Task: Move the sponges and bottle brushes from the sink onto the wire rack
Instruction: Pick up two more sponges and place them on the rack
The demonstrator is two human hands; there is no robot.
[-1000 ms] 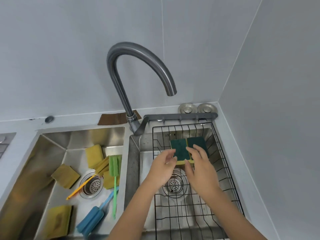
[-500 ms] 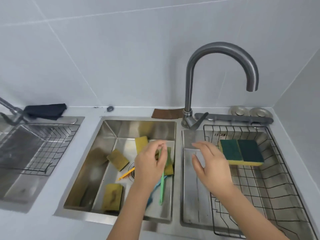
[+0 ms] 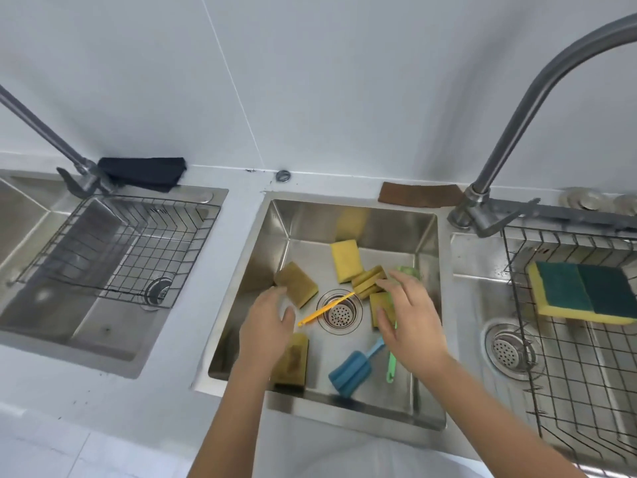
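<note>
While both forearms reach in from the near edge, the middle sink [image 3: 427, 305] fills the centre of the scene, with a second basin and its wire basket [image 3: 113, 250] to the left and the wire rack [image 3: 565, 357] over the right basin. On that rack, at its far end, two green-topped sponges [image 3: 586, 291] lie side by side, touching.

Down in the middle sink, the left hand [image 3: 267, 331] hangs with fingers spread and loose, grasping nothing. An olive sponge [image 3: 297, 283] lies just beyond its fingertips, and a darker sponge [image 3: 293, 360] sits near the front wall, partly hidden under the wrist. The right hand [image 3: 408, 317] is likewise spread and empty, hovering over a stack of sponges [image 3: 368, 281] right of the drain [image 3: 339, 312]; whether the fingertips touch them cannot be told. Another sponge [image 3: 379, 305] is half covered by that palm. A yellow sponge [image 3: 346, 260] lies farther back, apart from both hands.

The blue bottle brush [image 3: 351, 372] lies near the front, just left of the right wrist. The green bottle brush [image 3: 391, 369] runs under the right hand, its middle hidden, its head showing beyond the fingers. A thin orange stick [image 3: 325, 308] crosses the drain between the hands; what kind of tool it is is hard to make out. The rack is cut off at the right edge.
</note>
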